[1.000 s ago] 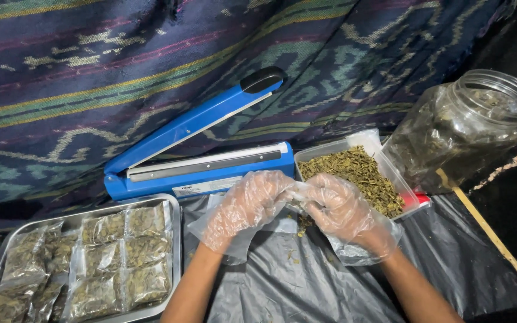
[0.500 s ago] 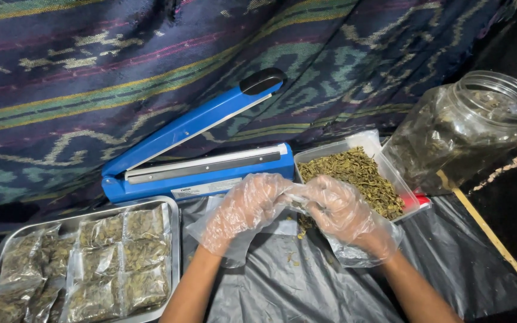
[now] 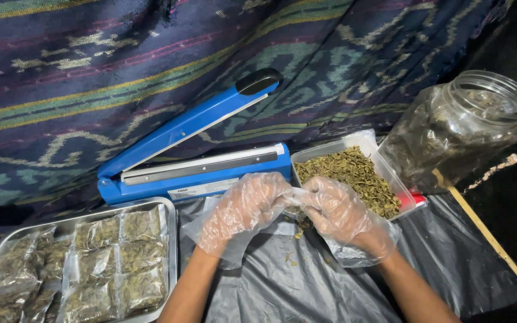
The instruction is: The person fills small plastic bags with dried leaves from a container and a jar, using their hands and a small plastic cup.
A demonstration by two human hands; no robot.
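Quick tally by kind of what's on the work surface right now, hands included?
Gloved hands: 2, left hand and right hand, pinching a small clear bag between them
Blue heat sealer: 1, arm raised
Clear tub of dried herb: 1
Clear jar: 1
Metal tray of filled packets: 1
Wooden stick: 1
Total: 8, counting the bag

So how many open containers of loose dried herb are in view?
2: a clear rectangular tub just beyond the gloved right hand, and a clear lidless jar at far right. The sealed packets may hide more.
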